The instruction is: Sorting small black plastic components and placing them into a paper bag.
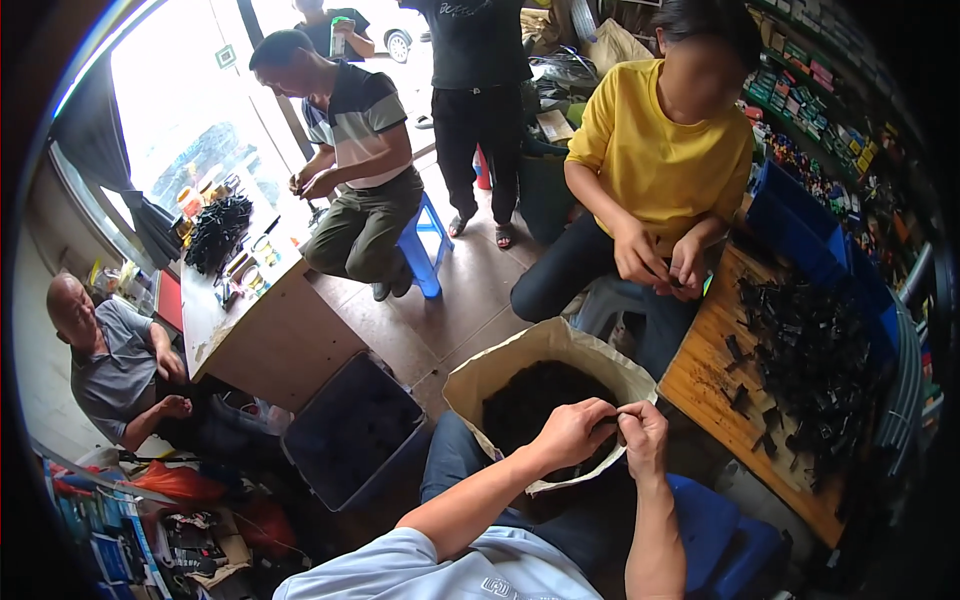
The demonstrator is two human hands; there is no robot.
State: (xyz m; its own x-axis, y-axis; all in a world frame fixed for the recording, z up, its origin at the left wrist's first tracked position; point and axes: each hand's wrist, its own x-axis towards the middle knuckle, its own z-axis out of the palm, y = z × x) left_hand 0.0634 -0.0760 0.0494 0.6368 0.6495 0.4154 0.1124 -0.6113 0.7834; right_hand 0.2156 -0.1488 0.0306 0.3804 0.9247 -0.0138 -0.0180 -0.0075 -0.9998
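Over the near right rim of an open pale sack, my left hand and my right hand meet with fingertips pinched together. Both are closed; whatever lies between the fingers is too small and too covered to make out. Below them, the sack holds a heap of small black pieces. To the right, more black plastic-looking parts lie piled on a wooden board, some scattered singly toward its left side.
A person in yellow sits across the sack, hands together. A dark bin stands to the left, beside a table with another black heap. Blue crates back the board. Other people sit or stand farther off.
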